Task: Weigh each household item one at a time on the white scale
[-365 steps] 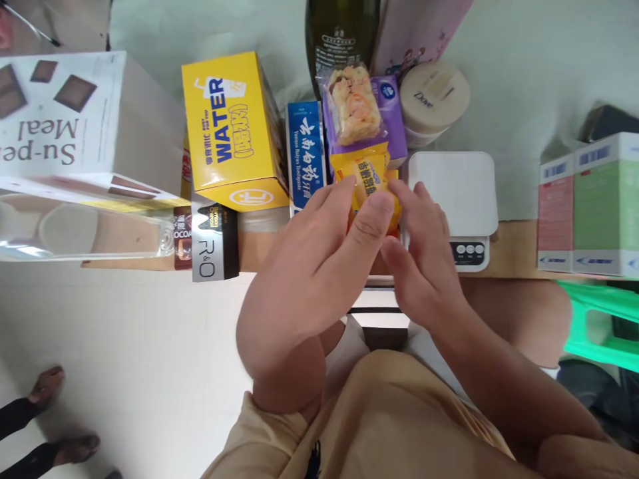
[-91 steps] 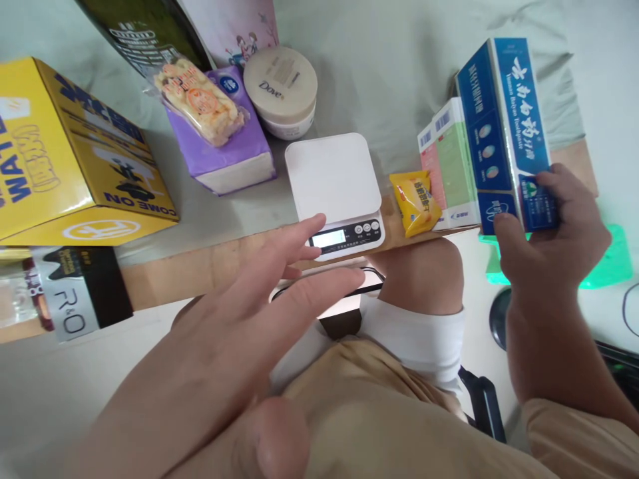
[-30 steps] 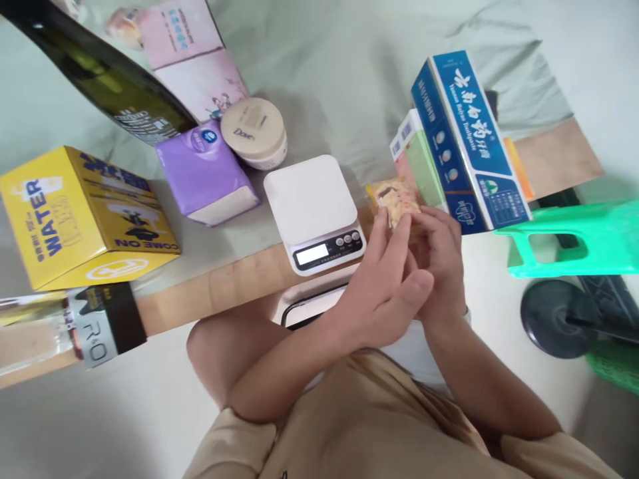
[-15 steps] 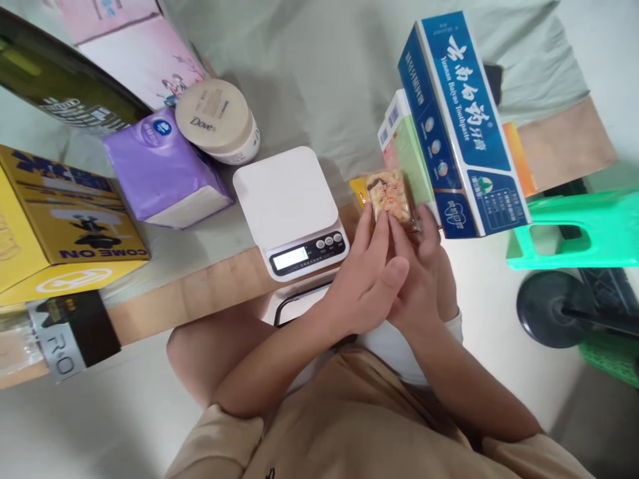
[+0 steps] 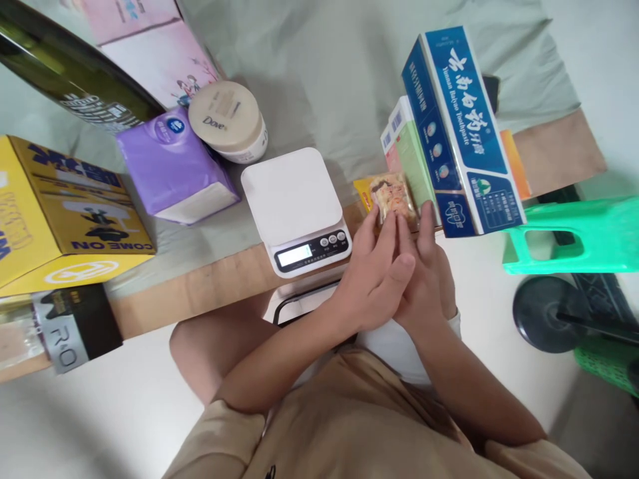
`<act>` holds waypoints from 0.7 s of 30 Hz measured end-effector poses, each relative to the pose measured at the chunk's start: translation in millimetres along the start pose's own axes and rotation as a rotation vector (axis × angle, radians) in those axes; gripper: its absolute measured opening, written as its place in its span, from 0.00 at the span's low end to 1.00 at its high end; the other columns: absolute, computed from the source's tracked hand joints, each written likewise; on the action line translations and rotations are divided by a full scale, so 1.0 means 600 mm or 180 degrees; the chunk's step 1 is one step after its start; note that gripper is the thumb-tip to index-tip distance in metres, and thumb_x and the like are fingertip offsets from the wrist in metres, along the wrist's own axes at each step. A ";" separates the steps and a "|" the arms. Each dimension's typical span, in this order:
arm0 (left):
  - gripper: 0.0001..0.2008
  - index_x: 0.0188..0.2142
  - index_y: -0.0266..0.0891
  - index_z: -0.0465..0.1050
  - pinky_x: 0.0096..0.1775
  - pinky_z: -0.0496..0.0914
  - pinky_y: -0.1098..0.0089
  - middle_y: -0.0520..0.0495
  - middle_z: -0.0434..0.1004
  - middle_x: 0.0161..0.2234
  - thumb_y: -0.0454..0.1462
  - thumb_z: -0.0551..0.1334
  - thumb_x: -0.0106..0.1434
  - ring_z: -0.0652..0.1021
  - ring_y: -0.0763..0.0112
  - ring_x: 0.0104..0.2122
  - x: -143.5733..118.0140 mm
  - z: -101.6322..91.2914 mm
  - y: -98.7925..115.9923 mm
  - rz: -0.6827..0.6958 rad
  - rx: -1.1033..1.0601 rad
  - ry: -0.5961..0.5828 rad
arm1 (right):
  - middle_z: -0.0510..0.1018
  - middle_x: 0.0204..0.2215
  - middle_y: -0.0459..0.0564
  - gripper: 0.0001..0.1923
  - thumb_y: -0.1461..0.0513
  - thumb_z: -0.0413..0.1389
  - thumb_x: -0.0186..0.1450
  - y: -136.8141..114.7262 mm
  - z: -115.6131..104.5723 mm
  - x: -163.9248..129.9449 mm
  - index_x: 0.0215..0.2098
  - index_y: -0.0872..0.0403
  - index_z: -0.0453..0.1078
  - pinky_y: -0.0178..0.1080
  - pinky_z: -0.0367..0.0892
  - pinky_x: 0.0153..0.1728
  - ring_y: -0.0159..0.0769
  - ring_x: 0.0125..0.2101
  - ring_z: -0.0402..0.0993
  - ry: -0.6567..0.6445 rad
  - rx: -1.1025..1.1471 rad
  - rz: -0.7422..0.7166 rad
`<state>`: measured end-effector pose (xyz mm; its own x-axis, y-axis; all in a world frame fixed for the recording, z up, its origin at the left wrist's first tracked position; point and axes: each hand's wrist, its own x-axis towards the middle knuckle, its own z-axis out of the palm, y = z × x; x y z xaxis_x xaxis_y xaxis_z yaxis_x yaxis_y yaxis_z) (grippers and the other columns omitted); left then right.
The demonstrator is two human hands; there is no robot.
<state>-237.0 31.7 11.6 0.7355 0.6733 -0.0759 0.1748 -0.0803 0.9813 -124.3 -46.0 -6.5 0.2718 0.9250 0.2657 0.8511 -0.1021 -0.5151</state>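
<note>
Both hands, left (image 5: 372, 276) over right (image 5: 424, 279), lay open with fingertips steadying the snack (image 5: 394, 196) atop a yellow pack (image 5: 362, 189), wedged between scale (image 5: 294, 199) and boxes (image 5: 449, 153)

Bench goods around us, left to right

We see a yellow cardboard box (image 5: 64, 213) at the left, a purple tissue pack (image 5: 172, 166) beside a round cream jar (image 5: 228, 120), a white digital kitchen scale (image 5: 297, 206) at the bench (image 5: 200, 293) edge, a blue toothpaste box (image 5: 462, 130) leaning at the right, and a green plastic stool (image 5: 574, 233) beyond.
</note>
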 end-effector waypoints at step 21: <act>0.22 0.55 0.50 0.73 0.71 0.68 0.49 0.47 0.78 0.58 0.60 0.58 0.75 0.75 0.55 0.66 -0.090 -0.236 -0.032 0.0719 -0.0214 0.3428 | 0.70 0.73 0.60 0.28 0.57 0.53 0.75 -0.166 0.058 0.065 0.72 0.49 0.66 0.57 0.75 0.71 0.47 0.73 0.70 -0.0489 0.1698 -0.0460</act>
<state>-372.6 100.9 21.8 -0.2153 0.9390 0.2682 0.0481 -0.2642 0.9633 -214.4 12.8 26.7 0.0671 0.9625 0.2630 0.5193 0.1914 -0.8329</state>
